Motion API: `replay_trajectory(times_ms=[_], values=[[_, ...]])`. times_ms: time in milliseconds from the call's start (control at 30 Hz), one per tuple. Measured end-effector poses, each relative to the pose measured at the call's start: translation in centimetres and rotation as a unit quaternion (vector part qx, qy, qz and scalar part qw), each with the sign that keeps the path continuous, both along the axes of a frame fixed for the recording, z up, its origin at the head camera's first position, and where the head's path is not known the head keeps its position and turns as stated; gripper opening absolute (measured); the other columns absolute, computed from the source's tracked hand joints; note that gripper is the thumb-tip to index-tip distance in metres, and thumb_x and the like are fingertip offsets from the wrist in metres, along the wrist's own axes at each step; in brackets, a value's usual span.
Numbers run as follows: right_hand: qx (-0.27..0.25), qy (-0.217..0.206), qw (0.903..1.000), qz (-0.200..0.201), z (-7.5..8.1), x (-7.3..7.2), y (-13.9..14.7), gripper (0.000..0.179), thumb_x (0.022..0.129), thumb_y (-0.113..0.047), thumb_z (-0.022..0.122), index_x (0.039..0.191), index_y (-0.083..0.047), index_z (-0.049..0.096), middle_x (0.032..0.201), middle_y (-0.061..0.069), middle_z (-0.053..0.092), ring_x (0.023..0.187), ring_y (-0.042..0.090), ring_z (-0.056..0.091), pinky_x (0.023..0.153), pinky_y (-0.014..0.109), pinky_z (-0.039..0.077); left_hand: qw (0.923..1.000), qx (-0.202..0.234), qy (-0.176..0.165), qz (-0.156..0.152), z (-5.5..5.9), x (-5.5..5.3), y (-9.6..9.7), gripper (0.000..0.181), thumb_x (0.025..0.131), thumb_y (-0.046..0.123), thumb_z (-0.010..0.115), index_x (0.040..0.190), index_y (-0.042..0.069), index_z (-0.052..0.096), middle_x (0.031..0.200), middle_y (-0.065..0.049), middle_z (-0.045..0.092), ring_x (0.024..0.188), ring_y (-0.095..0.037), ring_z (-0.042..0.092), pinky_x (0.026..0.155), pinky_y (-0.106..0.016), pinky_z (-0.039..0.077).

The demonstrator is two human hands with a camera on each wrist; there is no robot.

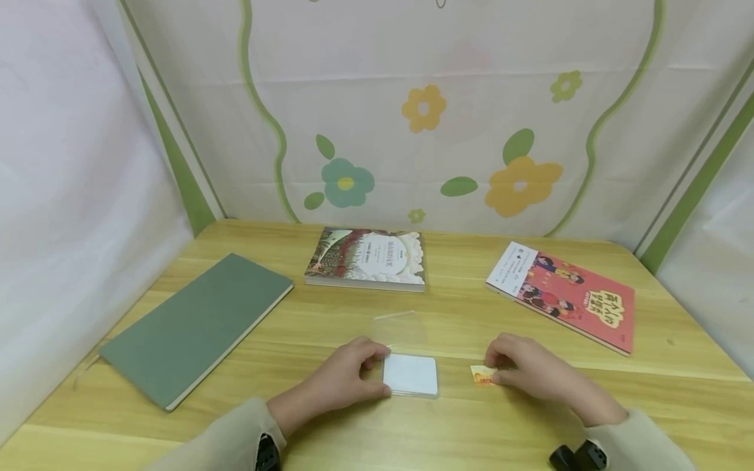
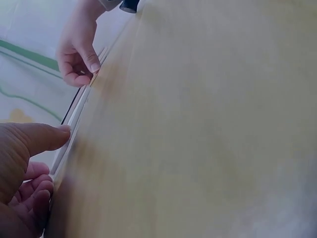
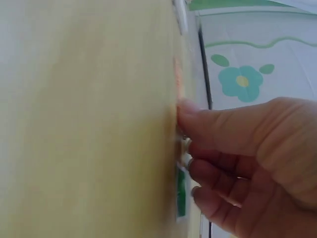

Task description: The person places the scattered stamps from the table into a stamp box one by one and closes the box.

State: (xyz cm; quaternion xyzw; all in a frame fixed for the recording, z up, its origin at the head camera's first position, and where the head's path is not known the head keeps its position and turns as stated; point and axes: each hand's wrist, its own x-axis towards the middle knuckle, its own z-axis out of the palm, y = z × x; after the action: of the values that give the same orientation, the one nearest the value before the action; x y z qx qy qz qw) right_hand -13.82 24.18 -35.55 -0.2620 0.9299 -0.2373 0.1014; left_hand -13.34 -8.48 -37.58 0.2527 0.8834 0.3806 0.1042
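A small white rectangular pad, which looks like cards in a clear case, lies flat on the table. My left hand holds its left edge, thumb at the near corner and fingers at the far one. To the right, my right hand pinches a small yellow and orange paper piece between thumb and fingers, low over the tabletop. The right wrist view shows the thumb of that hand on the piece's thin orange edge. A clear plastic sheet lies just beyond the pad.
A wooden table bears a green notebook at the left. An illustrated book lies at the back middle, a red book at the back right. Flower-printed white cloth hangs behind the table.
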Motion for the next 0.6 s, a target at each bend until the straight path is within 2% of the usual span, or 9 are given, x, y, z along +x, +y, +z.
replay_trajectory(times_ms=[267, 367, 600], values=[[-0.033, -0.077, 0.9965, -0.005, 0.35, -0.6, -0.1, 0.013, 0.082, -0.013, 0.069, 0.085, -0.012, 0.056, 0.081, -0.002, 0.051, 0.071, 0.008, 0.042, 0.06, 0.023, 0.039, 0.9999, -0.012, -0.002, -0.001, 0.15, 0.08, 0.15, 0.054, 0.074, 0.03, 0.078, 0.119, 0.008, 0.058, 0.101, 0.005, 0.051, 0.088, -0.011, 0.046, 0.077, -0.025, 0.043], [-0.039, -0.091, 0.9951, -0.002, 0.44, -0.78, -0.21, 0.013, 0.082, -0.012, 0.068, 0.085, -0.011, 0.055, 0.08, -0.001, 0.05, 0.069, 0.009, 0.042, 0.059, 0.024, 0.039, 0.9999, -0.012, -0.008, 0.002, 0.1, 0.05, 0.11, 0.054, 0.073, 0.03, 0.078, 0.118, 0.009, 0.058, 0.102, 0.005, 0.051, 0.089, -0.011, 0.046, 0.078, -0.025, 0.043], [-0.037, -0.111, 0.9929, -0.024, 0.51, -0.96, -0.3, 0.014, 0.081, -0.011, 0.069, 0.083, -0.011, 0.055, 0.078, 0.0, 0.05, 0.069, 0.011, 0.044, 0.056, 0.024, 0.04, 0.9999, -0.012, -0.01, 0.004, -0.07, -0.07, 0.16, 0.054, 0.072, 0.031, 0.079, 0.117, 0.009, 0.058, 0.101, 0.006, 0.05, 0.088, -0.011, 0.046, 0.077, -0.025, 0.042]])
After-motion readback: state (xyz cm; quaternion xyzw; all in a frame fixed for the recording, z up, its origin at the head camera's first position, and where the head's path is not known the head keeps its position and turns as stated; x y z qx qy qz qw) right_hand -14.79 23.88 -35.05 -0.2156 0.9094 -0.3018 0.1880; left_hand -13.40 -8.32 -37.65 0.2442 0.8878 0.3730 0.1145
